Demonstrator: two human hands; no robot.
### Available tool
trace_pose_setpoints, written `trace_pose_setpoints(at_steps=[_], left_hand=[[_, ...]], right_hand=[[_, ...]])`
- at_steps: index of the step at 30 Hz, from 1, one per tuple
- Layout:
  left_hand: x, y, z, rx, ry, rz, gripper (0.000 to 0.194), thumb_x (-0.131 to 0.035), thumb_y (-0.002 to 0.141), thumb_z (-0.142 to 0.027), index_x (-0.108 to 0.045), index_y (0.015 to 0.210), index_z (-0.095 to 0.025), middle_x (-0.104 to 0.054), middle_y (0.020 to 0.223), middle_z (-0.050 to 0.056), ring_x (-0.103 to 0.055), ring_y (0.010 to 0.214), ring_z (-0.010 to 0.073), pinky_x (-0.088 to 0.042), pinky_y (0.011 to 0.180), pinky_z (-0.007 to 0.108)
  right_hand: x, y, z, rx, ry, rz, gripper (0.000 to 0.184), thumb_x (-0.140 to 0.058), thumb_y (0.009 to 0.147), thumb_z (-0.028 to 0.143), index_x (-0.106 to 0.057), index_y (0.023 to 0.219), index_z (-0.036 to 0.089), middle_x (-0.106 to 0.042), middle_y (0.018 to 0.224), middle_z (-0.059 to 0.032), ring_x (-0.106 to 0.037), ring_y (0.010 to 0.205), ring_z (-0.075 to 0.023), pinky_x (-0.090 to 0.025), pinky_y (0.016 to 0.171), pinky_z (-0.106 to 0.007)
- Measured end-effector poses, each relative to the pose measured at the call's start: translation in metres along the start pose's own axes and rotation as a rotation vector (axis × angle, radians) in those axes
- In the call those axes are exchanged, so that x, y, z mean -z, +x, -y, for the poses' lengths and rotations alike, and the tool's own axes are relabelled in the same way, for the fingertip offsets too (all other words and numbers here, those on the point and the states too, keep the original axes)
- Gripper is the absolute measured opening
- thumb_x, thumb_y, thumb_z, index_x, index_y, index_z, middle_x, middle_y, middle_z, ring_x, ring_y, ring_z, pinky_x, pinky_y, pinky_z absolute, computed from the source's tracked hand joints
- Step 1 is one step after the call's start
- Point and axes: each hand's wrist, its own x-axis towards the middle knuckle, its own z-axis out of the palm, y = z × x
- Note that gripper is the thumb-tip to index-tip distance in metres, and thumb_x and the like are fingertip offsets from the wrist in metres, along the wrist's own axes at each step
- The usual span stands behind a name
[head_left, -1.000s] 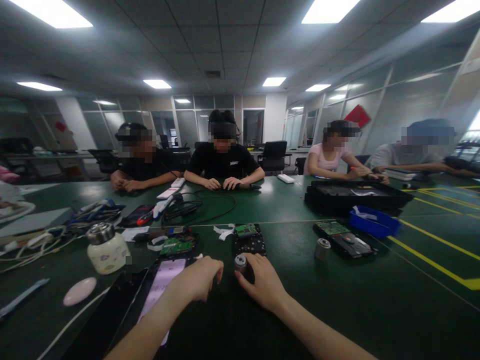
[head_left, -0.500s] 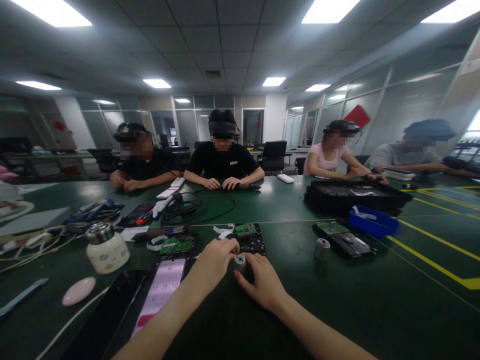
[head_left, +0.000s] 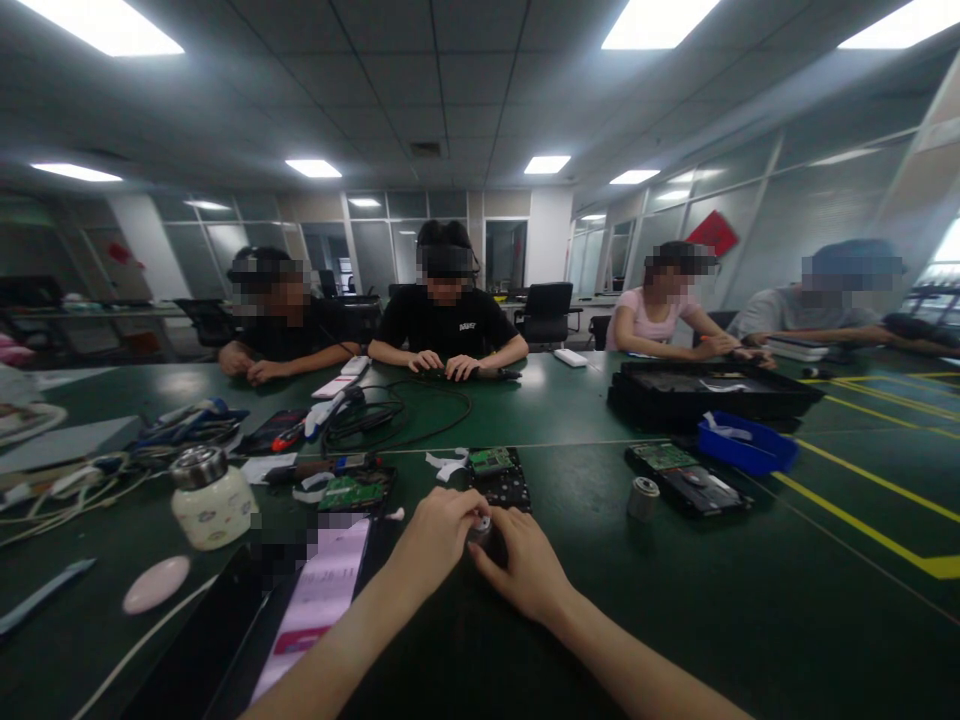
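Observation:
A small silver metal cylinder (head_left: 482, 538), like a little motor, stands on the green table in front of me. My right hand (head_left: 534, 568) is closed around its right side, thumb in front and fingers behind. Over its top my left hand (head_left: 441, 532) bends down with fingertips pinched together; whatever they hold, if anything, is hidden. Just beyond both hands lies an opened hard drive (head_left: 501, 482) with a green circuit board on it. Farther right a similar metal cylinder (head_left: 643, 500) stands alone.
Another hard drive (head_left: 701, 485) and a blue tray (head_left: 746, 445) lie right, before a black tray (head_left: 712, 395). To my left are a phone (head_left: 319, 590) showing a timer, a green circuit board (head_left: 352, 490), a cream bottle (head_left: 214, 500) and cables. Several people sit opposite.
My left hand has moved right, from beside the cylinder to over its top, its fingers now pinched there. My right hand has stayed around the cylinder.

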Motion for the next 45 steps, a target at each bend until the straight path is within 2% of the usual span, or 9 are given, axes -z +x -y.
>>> trace_pose_setpoints(at_steps=[5,14,19,24,28,37,41,45], left_hand=[[0.001,0.001,0.001,0.017,-0.132,0.02,0.022,-0.053,0.076,-0.01,-0.067,0.084,-0.024,-0.07,0.083,-0.003,-0.062,0.081,0.0157,-0.044,0.08,0.028],[-0.002,0.0,0.0,0.025,-0.123,-0.024,0.019,-0.055,0.077,-0.014,-0.066,0.088,-0.024,-0.068,0.087,-0.001,-0.06,0.086,0.0177,-0.043,0.082,0.031],[-0.01,0.003,0.003,0.069,-0.36,-0.114,0.014,-0.055,0.076,-0.013,-0.062,0.085,-0.021,-0.068,0.082,0.0,-0.062,0.08,0.0146,-0.046,0.077,0.026],[-0.019,0.006,0.013,0.141,-0.543,-0.139,0.014,-0.055,0.076,-0.017,-0.063,0.088,-0.018,-0.069,0.085,0.002,-0.064,0.079,0.0149,-0.049,0.075,0.026],[-0.02,0.004,0.014,0.131,-0.515,-0.106,0.022,-0.052,0.08,-0.017,-0.068,0.095,-0.022,-0.071,0.097,0.001,-0.064,0.09,0.0151,-0.047,0.084,0.026],[-0.015,0.004,0.01,0.155,-0.441,-0.131,0.008,-0.061,0.073,-0.017,-0.068,0.075,-0.02,-0.071,0.077,-0.001,-0.065,0.075,0.0142,-0.049,0.074,0.023],[-0.013,0.003,0.012,0.154,-0.425,-0.121,0.014,-0.059,0.07,-0.011,-0.062,0.059,-0.019,-0.071,0.075,-0.001,-0.066,0.077,0.0145,-0.048,0.076,0.024],[-0.007,0.004,0.011,0.155,-0.357,-0.128,0.004,-0.066,0.067,-0.017,-0.066,0.068,-0.021,-0.071,0.083,0.0,-0.064,0.085,0.0179,-0.046,0.082,0.029]], right_hand=[[0.001,0.0,0.001,-0.014,-0.001,0.008,0.033,-0.055,0.082,0.028,-0.053,0.113,0.017,-0.062,0.101,-0.0079,-0.055,0.091,-0.0228,-0.041,0.081,-0.035],[-0.001,0.0,-0.001,-0.009,-0.003,0.012,0.037,-0.054,0.083,0.028,-0.051,0.117,0.015,-0.062,0.1,-0.0085,-0.054,0.091,-0.0231,-0.041,0.081,-0.035],[-0.002,0.0,-0.002,-0.012,0.005,0.018,0.028,-0.054,0.082,0.027,-0.055,0.108,0.017,-0.061,0.101,-0.0077,-0.054,0.092,-0.0228,-0.04,0.082,-0.035],[0.0,0.001,-0.001,-0.031,0.01,0.031,0.032,-0.054,0.082,0.027,-0.053,0.112,0.016,-0.061,0.105,-0.0082,-0.053,0.095,-0.0232,-0.039,0.085,-0.035],[0.0,0.001,-0.001,-0.033,0.005,0.037,0.031,-0.053,0.083,0.028,-0.053,0.112,0.016,-0.061,0.105,-0.0083,-0.053,0.096,-0.0235,-0.039,0.086,-0.035],[0.0,0.0,0.0,-0.027,0.005,0.031,0.029,-0.053,0.083,0.028,-0.054,0.11,0.017,-0.061,0.105,-0.0078,-0.053,0.094,-0.0234,-0.039,0.084,-0.035],[0.002,0.0,0.001,-0.024,0.028,0.041,0.029,-0.053,0.083,0.027,-0.054,0.11,0.019,-0.061,0.107,-0.0063,-0.053,0.096,-0.0228,-0.039,0.085,-0.035],[0.004,0.0,0.002,-0.039,0.03,0.041,0.029,-0.053,0.083,0.027,-0.054,0.111,0.018,-0.06,0.108,-0.0071,-0.053,0.097,-0.0231,-0.039,0.085,-0.035]])
